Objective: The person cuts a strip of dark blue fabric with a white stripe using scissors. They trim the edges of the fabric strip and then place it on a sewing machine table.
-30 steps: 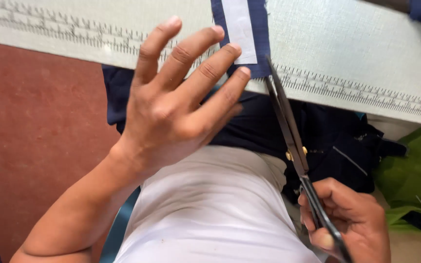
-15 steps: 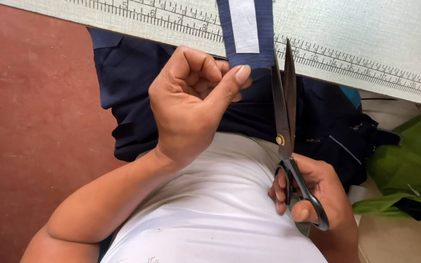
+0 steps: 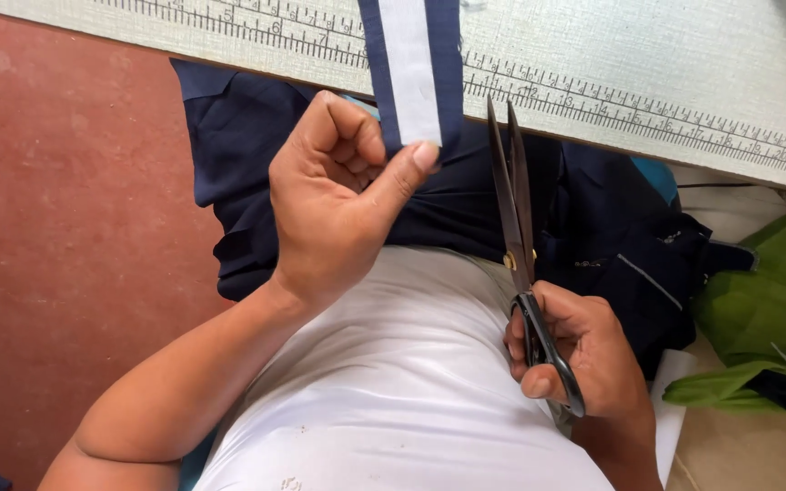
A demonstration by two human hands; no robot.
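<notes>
The navy strip with white interfacing (image 3: 414, 68), top centre, is pinched at its lower end by the left hand (image 3: 334, 205). It is judged light and limp, best held near that end. The scissors (image 3: 518, 245), blades together, are gripped at centre right by the right hand (image 3: 584, 359).

Green cloth (image 3: 761, 318) at right; red floor (image 3: 65, 227); dark navy garments (image 3: 611, 236) heaped below table edge.

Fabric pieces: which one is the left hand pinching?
The navy strip with white interfacing hanging over the table edge, pinched at its lower end by the left hand. The navy pile and green cloth lie untouched.
</notes>
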